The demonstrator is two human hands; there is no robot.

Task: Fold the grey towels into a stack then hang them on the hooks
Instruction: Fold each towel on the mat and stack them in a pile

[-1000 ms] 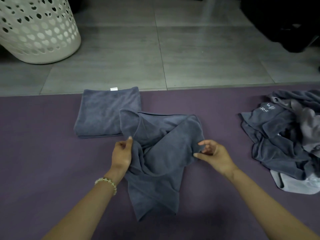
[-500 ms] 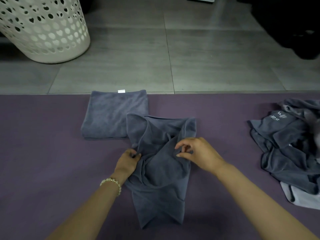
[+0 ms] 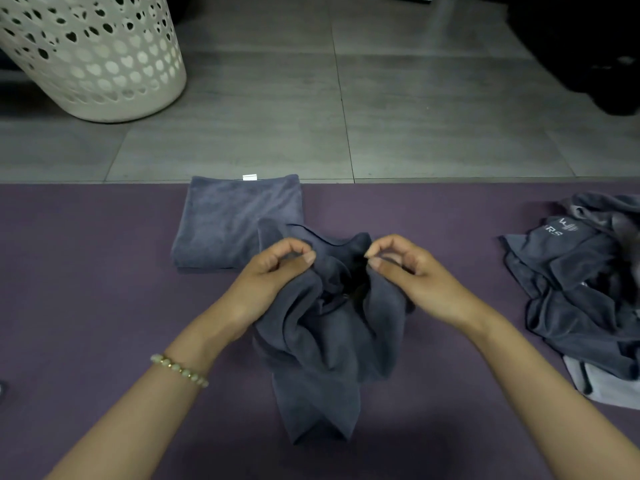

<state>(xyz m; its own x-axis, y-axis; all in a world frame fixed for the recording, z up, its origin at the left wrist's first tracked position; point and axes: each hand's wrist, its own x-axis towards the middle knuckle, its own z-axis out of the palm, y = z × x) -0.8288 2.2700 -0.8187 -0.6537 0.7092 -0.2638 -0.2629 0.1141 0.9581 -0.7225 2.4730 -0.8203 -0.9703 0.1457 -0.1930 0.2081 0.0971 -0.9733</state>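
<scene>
A crumpled grey towel (image 3: 322, 344) lies bunched in the middle of the purple mat (image 3: 86, 306). My left hand (image 3: 273, 271) pinches its upper left edge between thumb and fingers. My right hand (image 3: 408, 271) pinches the upper right edge, close to the left hand. Behind and to the left a folded grey towel (image 3: 228, 223) with a small white tag rests flat at the mat's far edge. A heap of unfolded grey towels (image 3: 585, 282) sits at the right side of the mat. No hooks are in view.
A white perforated laundry basket (image 3: 90, 53) stands on the grey tiled floor (image 3: 381, 116) at the back left. A dark object (image 3: 588, 46) fills the back right corner. My left wrist wears a bead bracelet (image 3: 178, 369).
Both hands have moved up and towards each other along the towel, gathering it into a tighter bunch. The right hand shifted from the towel's right edge to its upper middle.
</scene>
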